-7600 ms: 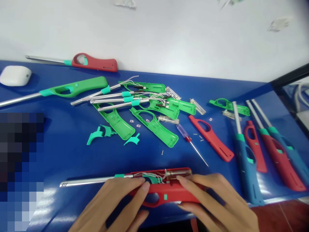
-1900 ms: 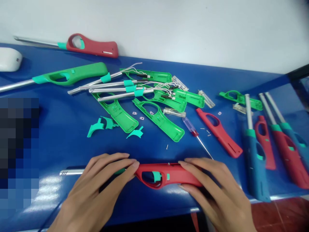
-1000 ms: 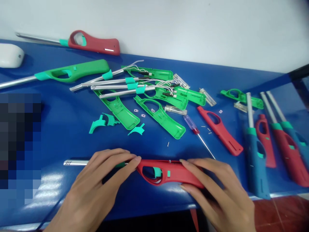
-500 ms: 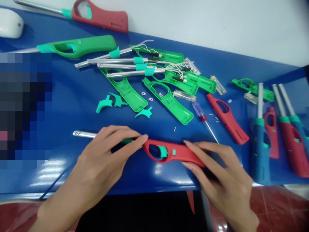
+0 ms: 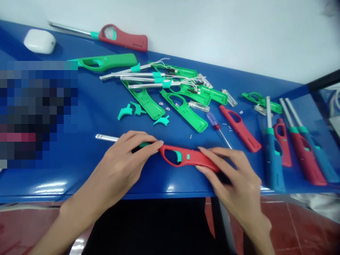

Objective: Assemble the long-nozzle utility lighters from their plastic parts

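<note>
A red gas lighter [image 5: 195, 157] with a teal trigger lies crosswise between my hands, near the front edge of the table. My left hand [image 5: 127, 164] pinches it at the neck, covering the joint with the metal tube, whose silver tip pokes out to the left. Around the handle's butt end, the thumb and fingers of my right hand [image 5: 230, 173] are closed. Beyond the lighter, a screwdriver [image 5: 212, 120] with a clear purple handle rests beside a red handle half [image 5: 241, 129] and a few small screws.
Green handle shells [image 5: 186, 111], metal tubes with wires [image 5: 148, 85], teal triggers [image 5: 124, 111] and clear fuel tanks [image 5: 199, 106] are spread behind. Whole lighters [image 5: 275, 159] stand to the right; a green lighter [image 5: 119, 61], a red lighter [image 5: 130, 39] and a white case [image 5: 39, 41] lie at back left.
The camera view has shifted, so the table's contents appear moved and slightly smaller. Both hands keep their hold on the red lighter, with little change in grip.
</note>
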Tool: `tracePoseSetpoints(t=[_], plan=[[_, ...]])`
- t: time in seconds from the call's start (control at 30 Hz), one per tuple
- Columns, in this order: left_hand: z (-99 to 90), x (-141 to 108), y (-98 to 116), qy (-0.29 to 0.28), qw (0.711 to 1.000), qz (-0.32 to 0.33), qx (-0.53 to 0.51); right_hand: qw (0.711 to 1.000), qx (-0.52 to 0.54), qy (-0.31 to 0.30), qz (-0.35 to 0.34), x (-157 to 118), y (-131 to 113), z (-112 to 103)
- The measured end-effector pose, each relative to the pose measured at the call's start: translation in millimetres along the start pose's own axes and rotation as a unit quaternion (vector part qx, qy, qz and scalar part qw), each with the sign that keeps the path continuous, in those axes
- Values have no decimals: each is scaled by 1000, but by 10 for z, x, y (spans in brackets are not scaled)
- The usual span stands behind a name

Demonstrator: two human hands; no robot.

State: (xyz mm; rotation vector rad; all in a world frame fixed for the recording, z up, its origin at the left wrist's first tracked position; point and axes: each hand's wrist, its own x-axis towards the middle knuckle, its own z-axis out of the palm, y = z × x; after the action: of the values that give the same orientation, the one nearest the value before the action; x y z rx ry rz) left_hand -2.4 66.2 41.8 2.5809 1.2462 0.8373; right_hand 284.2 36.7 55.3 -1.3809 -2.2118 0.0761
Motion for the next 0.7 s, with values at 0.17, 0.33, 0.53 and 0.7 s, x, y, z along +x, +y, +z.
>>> tracePoseSetpoints(t=[0.17,0.33,0.53,0.7], plan=[[22,17,-8,4,1000,22,-2,1000,0,1,4,-28,12,1],[43,37,-11,-6,1000,25,-7,1000,14,-5,23,-40,38,-7],[52,56,23,-16,1000,13,-5,999,28,-16,35,-43,39,-5],[-38,23,17,-12,999,-48,14,999,29,-23,32,-45,77,13]])
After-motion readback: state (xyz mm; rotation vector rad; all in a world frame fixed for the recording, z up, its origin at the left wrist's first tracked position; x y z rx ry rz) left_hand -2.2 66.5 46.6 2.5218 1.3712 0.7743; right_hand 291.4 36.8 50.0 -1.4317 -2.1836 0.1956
